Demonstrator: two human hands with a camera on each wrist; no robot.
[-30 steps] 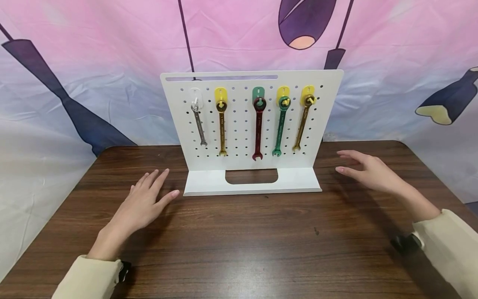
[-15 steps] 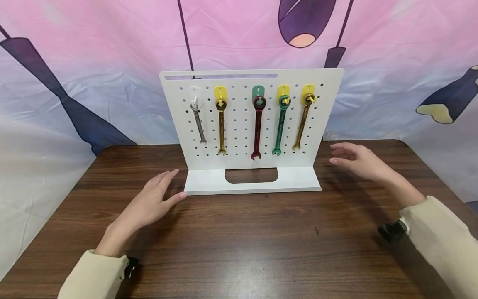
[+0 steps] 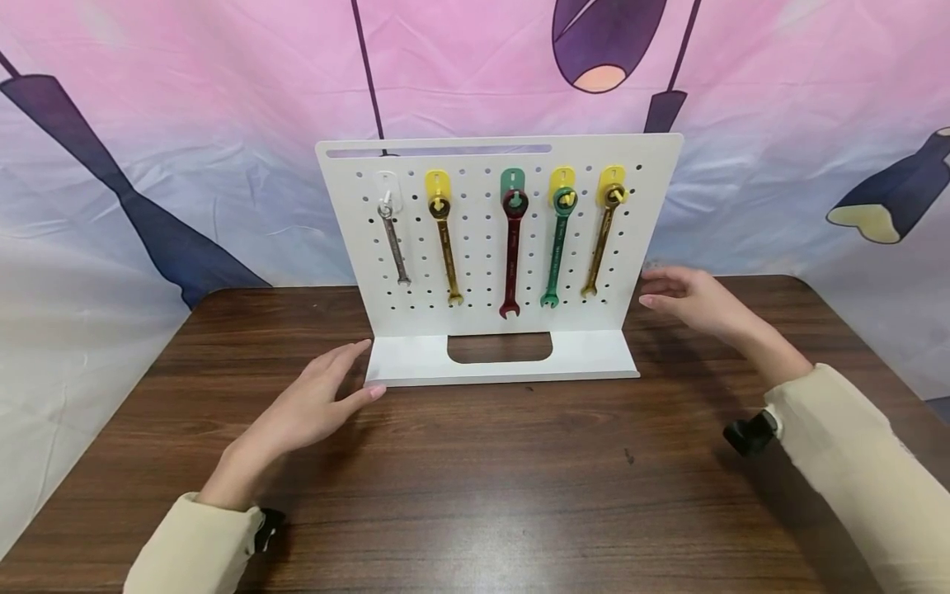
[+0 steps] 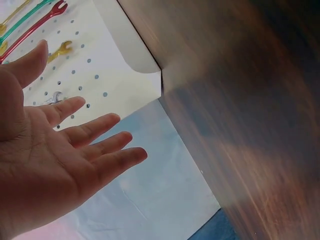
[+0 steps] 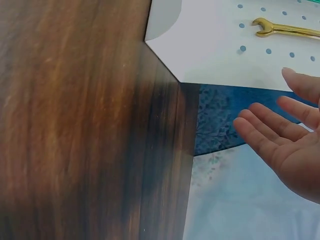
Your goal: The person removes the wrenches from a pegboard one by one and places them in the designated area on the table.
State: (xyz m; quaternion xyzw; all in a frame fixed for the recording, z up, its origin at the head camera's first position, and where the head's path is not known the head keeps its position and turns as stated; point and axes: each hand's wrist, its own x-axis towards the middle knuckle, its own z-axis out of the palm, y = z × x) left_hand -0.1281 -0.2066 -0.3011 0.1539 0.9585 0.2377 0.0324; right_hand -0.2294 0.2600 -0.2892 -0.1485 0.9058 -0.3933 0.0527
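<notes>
A white pegboard stand (image 3: pixel 486 309) is upright on the table. From its hooks hang a small silver wrench (image 3: pixel 396 247), a gold wrench (image 3: pixel 447 256), a dark red wrench (image 3: pixel 513 260), a green wrench (image 3: pixel 556 257) and another gold wrench (image 3: pixel 598 252). My left hand (image 3: pixel 312 404), fingers spread, is at the left front corner of the stand's base; whether it touches cannot be told. Beside the board's right edge is my right hand (image 3: pixel 698 304), its fingers loosely bent, holding nothing. Both palms show in the wrist views, the left hand (image 4: pixel 65 150) and right hand (image 5: pixel 295 145) holding nothing.
The dark wooden table (image 3: pixel 505 487) extends in front of the stand and to both sides. Behind it hangs a pink and blue printed cloth (image 3: pixel 245 107). The stand's base has a wide cut-out (image 3: pixel 500 348) in the middle.
My left hand has moved right to the base's corner, and my right hand has moved left to the board's edge. The left gold wrench's lower end has swung right.
</notes>
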